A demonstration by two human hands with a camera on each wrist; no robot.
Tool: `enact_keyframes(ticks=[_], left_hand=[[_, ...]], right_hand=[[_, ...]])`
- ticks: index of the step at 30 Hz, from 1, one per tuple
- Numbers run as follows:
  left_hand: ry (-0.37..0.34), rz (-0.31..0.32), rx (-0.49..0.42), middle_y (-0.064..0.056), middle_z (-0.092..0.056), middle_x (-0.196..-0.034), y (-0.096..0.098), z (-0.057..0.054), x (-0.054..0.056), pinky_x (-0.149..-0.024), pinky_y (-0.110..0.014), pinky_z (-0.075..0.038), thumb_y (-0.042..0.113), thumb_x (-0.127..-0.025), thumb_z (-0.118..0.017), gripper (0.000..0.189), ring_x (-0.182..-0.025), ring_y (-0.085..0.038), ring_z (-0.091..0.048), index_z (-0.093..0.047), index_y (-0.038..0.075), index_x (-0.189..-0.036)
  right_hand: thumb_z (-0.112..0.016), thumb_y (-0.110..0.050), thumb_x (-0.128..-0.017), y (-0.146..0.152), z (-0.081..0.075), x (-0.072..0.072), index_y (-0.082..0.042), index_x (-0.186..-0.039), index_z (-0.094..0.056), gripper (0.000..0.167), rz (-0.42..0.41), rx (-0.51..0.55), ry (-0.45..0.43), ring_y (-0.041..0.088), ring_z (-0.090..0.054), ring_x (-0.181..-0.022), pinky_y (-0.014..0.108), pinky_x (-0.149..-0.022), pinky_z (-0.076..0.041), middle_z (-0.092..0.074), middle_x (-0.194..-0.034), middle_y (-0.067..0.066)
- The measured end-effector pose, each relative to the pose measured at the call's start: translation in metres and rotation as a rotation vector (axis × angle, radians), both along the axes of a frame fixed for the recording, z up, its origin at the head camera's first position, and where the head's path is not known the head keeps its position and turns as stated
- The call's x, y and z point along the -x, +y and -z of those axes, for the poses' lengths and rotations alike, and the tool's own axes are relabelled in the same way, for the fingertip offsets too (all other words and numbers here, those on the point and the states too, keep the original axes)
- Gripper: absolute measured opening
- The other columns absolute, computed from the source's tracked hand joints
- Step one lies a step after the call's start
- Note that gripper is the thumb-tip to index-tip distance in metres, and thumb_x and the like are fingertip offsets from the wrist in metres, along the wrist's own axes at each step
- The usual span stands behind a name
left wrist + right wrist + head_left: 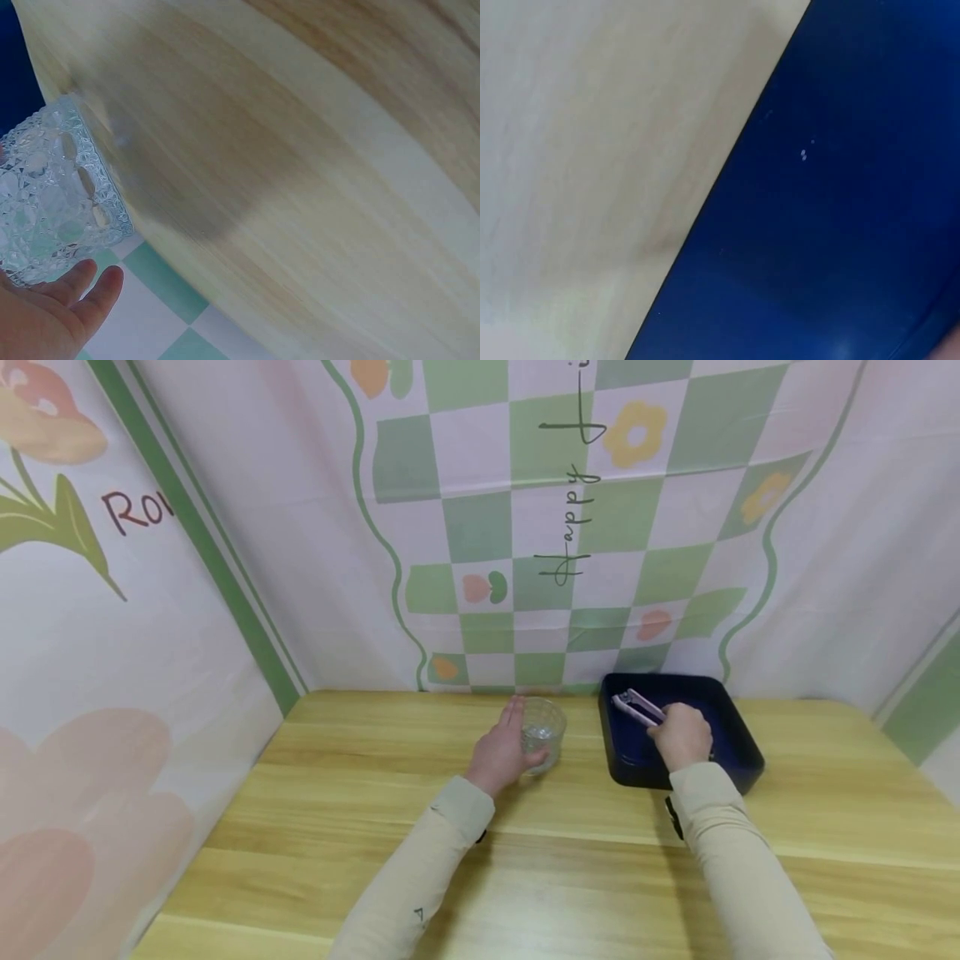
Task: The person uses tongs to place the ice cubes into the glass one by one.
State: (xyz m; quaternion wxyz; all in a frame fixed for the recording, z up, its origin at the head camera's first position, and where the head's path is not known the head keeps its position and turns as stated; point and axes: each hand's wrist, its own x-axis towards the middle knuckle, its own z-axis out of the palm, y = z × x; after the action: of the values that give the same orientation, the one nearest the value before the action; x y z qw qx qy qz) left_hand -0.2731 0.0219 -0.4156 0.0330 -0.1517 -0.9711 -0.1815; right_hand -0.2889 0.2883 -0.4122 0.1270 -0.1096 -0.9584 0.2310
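A clear, patterned glass cup (544,731) stands on the wooden table, just left of the dark blue tray. My left hand (501,750) holds it from the left side, thumb across the front and fingers along the far side; in the left wrist view the textured glass wall (45,195) shows beside two fingers. Over the tray, my right hand (682,737) grips a pale pink two-armed tool (637,707) that looks like tongs. Its arms point to the far left, slightly spread, and the hand covers the other end.
The dark blue tray (617,758) has raised walls and sits near the table's back edge. A few tiny pale specks (804,155) lie on its floor. Behind the wooden table (360,793) hangs a green and white checked cloth (480,531), with a printed cloth at the left.
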Motion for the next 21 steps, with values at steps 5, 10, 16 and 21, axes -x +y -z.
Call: enact_keyframes(ticks=[5, 10, 16, 21], left_hand=[[-0.013, -0.003, 0.010, -0.008, -0.022, -0.160, 0.0000, -0.0016, -0.0012, -0.048, -0.019, -0.044, 0.049, -0.085, -0.067, 0.096, -0.059, -0.011, -0.055, -0.016, 0.006, -0.153], [-0.017, 0.000, 0.007, -0.008, -0.022, -0.160, 0.0001, -0.0019, -0.0016, -0.046, -0.019, -0.042, 0.049, -0.085, -0.067, 0.096, -0.057, -0.010, -0.053, -0.015, 0.006, -0.153], [-0.010, 0.007, -0.002, -0.009, -0.023, -0.159, -0.0003, -0.0019, -0.0019, -0.047, -0.019, -0.043, 0.048, -0.085, -0.067, 0.095, -0.059, -0.011, -0.055, -0.015, 0.006, -0.153], [-0.008, 0.009, -0.008, -0.010, -0.023, -0.159, -0.0003, -0.0019, -0.0023, -0.048, -0.019, -0.044, 0.047, -0.085, -0.067, 0.095, -0.061, -0.012, -0.055, -0.016, 0.005, -0.153]], right_hand=[[-0.071, -0.012, -0.078, 0.0003, -0.0007, -0.0001, 0.006, -0.097, -0.068, 0.027, -0.001, -0.001, 0.002, 0.047, -0.060, -0.076, 0.055, -0.062, -0.047, -0.066, -0.089, 0.030], [-0.071, -0.014, -0.079, 0.0011, -0.0033, -0.0013, 0.006, -0.099, -0.068, 0.029, -0.004, 0.013, -0.005, 0.047, -0.061, -0.076, 0.054, -0.063, -0.048, -0.066, -0.089, 0.030], [-0.071, -0.015, -0.078, 0.0026, -0.0053, -0.0039, 0.007, -0.095, -0.068, 0.028, -0.020, 0.014, -0.020, 0.047, -0.060, -0.075, 0.055, -0.064, -0.048, -0.066, -0.088, 0.031], [-0.070, -0.015, -0.078, 0.0045, -0.0050, -0.0043, 0.007, -0.088, -0.068, 0.025, -0.022, 0.013, 0.004, 0.048, -0.060, -0.074, 0.055, -0.064, -0.047, -0.066, -0.084, 0.030]])
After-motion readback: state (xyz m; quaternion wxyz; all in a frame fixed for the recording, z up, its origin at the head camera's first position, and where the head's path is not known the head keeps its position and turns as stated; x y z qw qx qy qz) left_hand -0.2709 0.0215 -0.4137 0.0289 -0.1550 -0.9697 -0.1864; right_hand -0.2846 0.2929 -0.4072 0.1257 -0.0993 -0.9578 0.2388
